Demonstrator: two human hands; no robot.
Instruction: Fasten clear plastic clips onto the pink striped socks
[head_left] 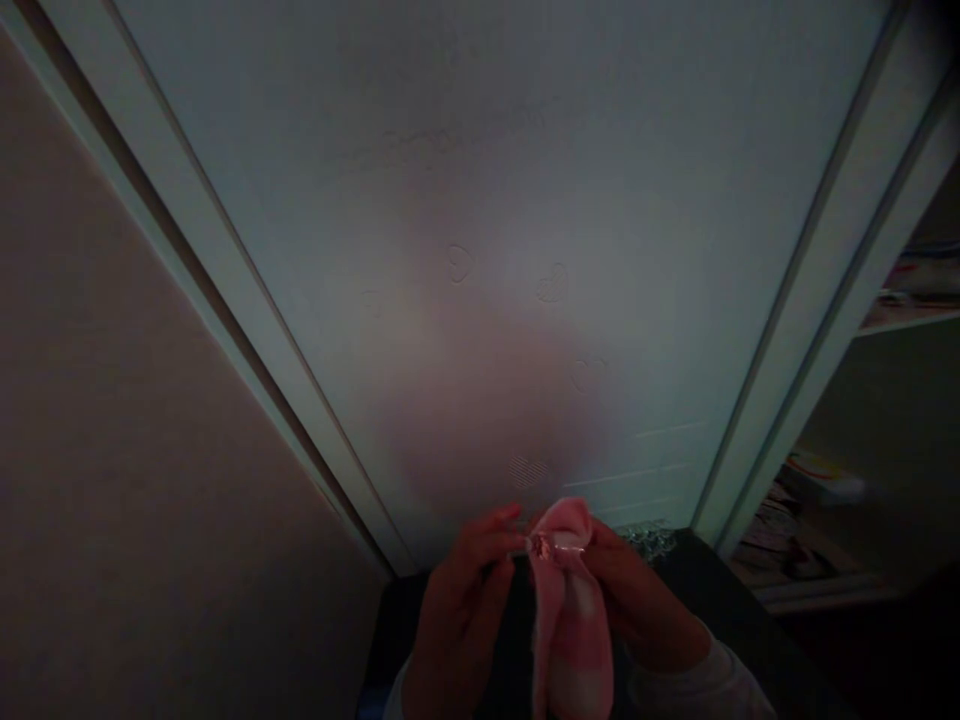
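Note:
A pink cloth piece (581,630) with paler patches hangs down in front of me at the bottom centre, gathered near its top around a small shiny part (544,545). My right hand (637,590) grips the cloth from the right, its fingertips partly hidden behind it. On the other side is my left hand (472,590), thumb and fingers bent toward the shiny part. Its fingertips come close to the cloth's left edge; whether they pinch anything is too dark to tell.
A pale panel (495,200) with faint heart shapes stands ahead, framed by light strips. Below it lies a dark surface (712,600), with a clear crinkled item (651,538) at its back. Shelves (907,322) holding assorted things are on the right, a plain wall (150,400) on the left.

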